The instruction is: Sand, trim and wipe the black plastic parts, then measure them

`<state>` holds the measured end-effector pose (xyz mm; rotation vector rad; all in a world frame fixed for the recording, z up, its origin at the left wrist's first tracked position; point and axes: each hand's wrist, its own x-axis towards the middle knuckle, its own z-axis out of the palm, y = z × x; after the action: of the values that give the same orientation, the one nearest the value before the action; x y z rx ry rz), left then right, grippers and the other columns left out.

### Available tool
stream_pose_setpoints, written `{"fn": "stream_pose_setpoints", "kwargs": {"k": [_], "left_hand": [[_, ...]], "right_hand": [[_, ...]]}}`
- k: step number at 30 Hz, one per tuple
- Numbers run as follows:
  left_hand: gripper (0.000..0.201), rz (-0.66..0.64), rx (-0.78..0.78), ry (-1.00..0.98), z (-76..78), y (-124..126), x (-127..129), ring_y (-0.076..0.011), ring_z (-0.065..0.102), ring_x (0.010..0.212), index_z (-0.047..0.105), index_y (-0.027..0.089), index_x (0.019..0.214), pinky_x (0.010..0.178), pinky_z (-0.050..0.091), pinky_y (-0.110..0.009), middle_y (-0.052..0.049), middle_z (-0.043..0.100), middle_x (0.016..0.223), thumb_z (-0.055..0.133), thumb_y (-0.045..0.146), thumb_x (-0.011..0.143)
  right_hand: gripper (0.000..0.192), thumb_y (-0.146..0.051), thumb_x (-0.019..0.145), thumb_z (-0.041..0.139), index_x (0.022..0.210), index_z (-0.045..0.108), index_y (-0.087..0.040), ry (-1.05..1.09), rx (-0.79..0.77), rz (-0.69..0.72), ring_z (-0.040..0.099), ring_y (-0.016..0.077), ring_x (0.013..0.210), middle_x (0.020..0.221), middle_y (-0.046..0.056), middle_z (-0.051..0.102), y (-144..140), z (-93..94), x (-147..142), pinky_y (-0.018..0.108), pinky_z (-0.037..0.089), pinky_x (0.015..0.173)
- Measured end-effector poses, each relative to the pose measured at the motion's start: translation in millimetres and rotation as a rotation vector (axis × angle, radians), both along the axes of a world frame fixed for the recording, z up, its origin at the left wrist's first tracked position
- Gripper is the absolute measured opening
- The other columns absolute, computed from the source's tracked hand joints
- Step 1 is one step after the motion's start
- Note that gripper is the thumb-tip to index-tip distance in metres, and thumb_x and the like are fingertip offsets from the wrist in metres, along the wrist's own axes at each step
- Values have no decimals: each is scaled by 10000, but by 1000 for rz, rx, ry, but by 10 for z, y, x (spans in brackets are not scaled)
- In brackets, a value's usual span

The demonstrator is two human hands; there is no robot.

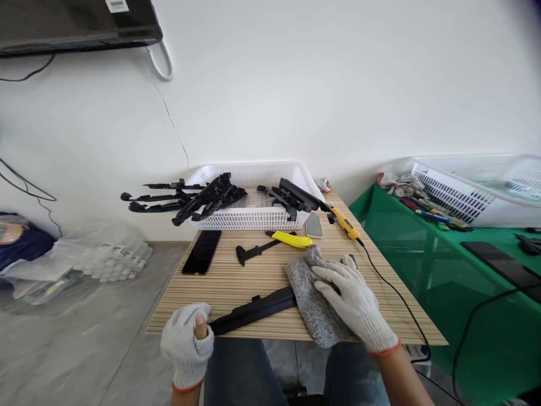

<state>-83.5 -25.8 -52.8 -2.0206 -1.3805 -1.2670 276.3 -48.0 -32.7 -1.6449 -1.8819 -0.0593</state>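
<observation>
A long black plastic part (257, 310) lies slantwise along the front of the striped wooden table (220, 293). My left hand (188, 338), in a white knit glove with the thumb tip bare, is wrapped round its left end. Over the part's right end is a grey cloth (319, 310), which hides that stretch. My gloved right hand (353, 299) presses on the cloth, its fingers bent over it. Just behind the cloth are a yellow utility knife (292, 239) and a black caliper (253, 253).
A white plastic basket (249, 217) at the back holds several black parts (207, 197), some jutting out leftward. A phone (202, 252) lies at the left. The yellow corded tool (345, 223) trails its cable down the right side. A green-covered table (406, 254) stands at the right.
</observation>
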Motion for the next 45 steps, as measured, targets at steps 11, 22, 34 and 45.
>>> {"fn": "stream_pose_setpoints", "kwargs": {"k": [11, 22, 34, 45], "left_hand": [[304, 9, -4, 9, 10, -11, -5, -189, 594, 647, 631, 198, 748, 640, 429, -307, -58, 686, 684, 402, 201, 948], [299, -13, -4, 11, 36, -22, 15, -183, 577, 636, 629, 195, 761, 642, 419, -301, -49, 682, 675, 404, 185, 957], [287, -32, 9, -11, 43, -20, 40, -177, 586, 632, 621, 189, 762, 652, 424, -292, -44, 678, 669, 406, 176, 951], [302, -9, 2, 38, 34, -23, -3, -190, 606, 663, 625, 182, 749, 660, 444, -301, -71, 685, 686, 398, 154, 946]], "right_hand": [[191, -360, 868, 719, 1054, 738, -321, 221, 31, 336, 680, 190, 951, 1016, -5, 748, 50, 136, -1273, 480, 326, 1173], [274, -424, 935, 595, 1125, 734, -285, 83, -22, 78, 640, 280, 1162, 1202, 61, 717, 58, 4, -28, 597, 328, 1164], [256, -477, 884, 657, 1035, 777, -309, 53, -60, 9, 674, 292, 1059, 1094, 47, 747, -71, -15, 42, 622, 303, 1154], [223, -384, 753, 834, 958, 756, -342, 170, -44, 335, 662, 198, 863, 839, -30, 723, 55, 174, -1203, 452, 383, 1093]]}}
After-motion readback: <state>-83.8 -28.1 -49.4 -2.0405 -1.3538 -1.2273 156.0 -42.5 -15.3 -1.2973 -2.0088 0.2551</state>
